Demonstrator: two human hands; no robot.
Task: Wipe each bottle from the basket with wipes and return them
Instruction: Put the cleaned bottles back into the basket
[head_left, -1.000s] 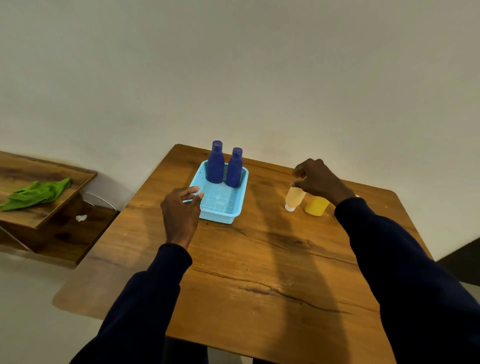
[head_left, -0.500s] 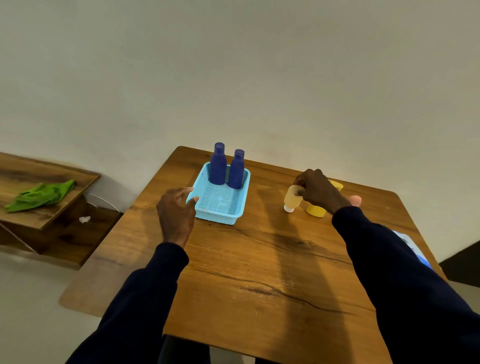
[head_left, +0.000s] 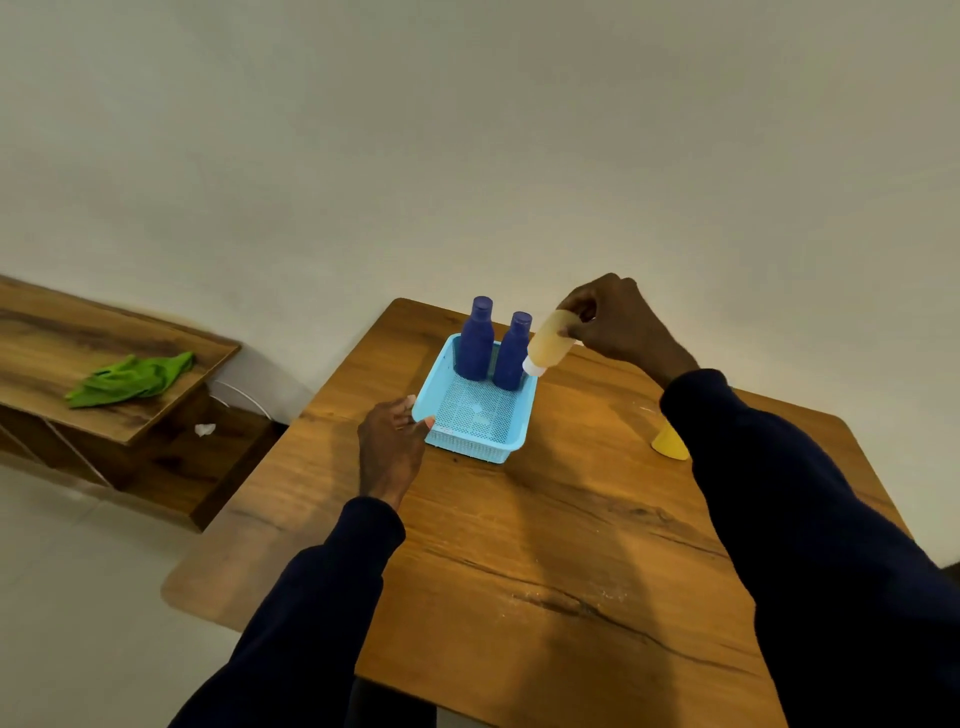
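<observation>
A light blue mesh basket (head_left: 470, 441) sits on the wooden table (head_left: 571, 545). Two dark blue bottles (head_left: 475, 340) (head_left: 513, 353) stand upright at its far end. My right hand (head_left: 615, 325) pinches a pale amber bottle (head_left: 549, 343) by its base, white cap pointing down, tilted in the air above the basket's right rim. My left hand (head_left: 392, 447) rests against the basket's near left corner, thumb on the rim. A yellow bottle (head_left: 669, 441) stands on the table at the right, partly hidden behind my right sleeve.
A lower wooden shelf unit (head_left: 104, 395) stands to the left with a green cloth (head_left: 132, 378) on top and a small white scrap (head_left: 204, 429) on its lower board. The wall runs close behind the table's far edge.
My right hand has lifted the amber bottle off the table and carried it left, up over the basket's right edge. My left hand has stayed at the basket's corner.
</observation>
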